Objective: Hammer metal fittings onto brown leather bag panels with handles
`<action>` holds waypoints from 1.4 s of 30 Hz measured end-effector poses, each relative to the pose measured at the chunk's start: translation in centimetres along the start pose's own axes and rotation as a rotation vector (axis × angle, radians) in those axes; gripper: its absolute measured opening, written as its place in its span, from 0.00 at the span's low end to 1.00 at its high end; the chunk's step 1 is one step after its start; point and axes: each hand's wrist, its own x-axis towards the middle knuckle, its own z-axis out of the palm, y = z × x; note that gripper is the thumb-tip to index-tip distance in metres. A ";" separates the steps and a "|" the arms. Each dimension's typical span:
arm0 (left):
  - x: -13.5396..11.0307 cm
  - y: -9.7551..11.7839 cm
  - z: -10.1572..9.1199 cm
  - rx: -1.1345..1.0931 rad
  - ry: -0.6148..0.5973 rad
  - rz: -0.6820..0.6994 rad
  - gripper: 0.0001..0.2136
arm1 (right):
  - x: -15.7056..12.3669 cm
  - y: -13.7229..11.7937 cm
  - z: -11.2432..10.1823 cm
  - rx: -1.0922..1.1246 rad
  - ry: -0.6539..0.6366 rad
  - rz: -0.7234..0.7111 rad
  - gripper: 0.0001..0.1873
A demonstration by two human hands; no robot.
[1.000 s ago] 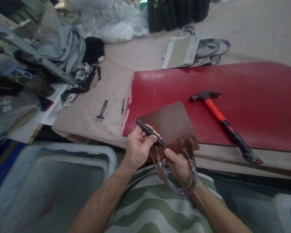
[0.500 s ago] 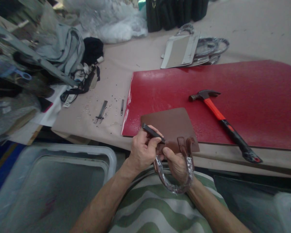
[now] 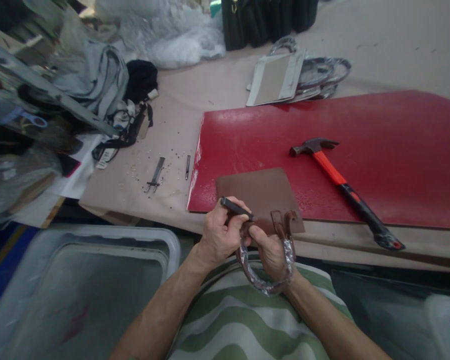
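My left hand is closed round a black rod-shaped punch, slanted with its lower tip against a brown leather panel. My right hand grips the panel's near edge, thumb on top close to the punch tip; its other fingers are mostly hidden underneath. A curved brown handle, wrapped in clear plastic, joins this edge and loops toward my body around the right hand. The panel's far part rests on a red board. Beyond it, a claw hammer with an orange and black grip lies on the board.
Left of the board lie a two-pronged punch and a thin metal rod among small scraps. Pale panels with wrapped handles are stacked behind. A plastic bin stands below left; cloth and plastic wrap clutter the back left.
The view has shifted slightly. Both hands hold the same grip, and the punch tip stays near the panel's edge; the handle has tilted a little.
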 end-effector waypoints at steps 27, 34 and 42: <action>-1.6 -2.0 1.3 0.125 0.119 0.357 0.11 | 0.4 -0.8 0.2 0.066 0.041 0.105 0.26; -1.7 -1.8 1.4 0.164 0.147 0.281 0.08 | 0.3 -0.8 0.0 0.036 0.025 0.117 0.27; -1.8 -1.9 1.5 -0.330 0.165 -0.004 0.07 | 0.2 -1.0 0.2 0.033 -0.004 0.106 0.27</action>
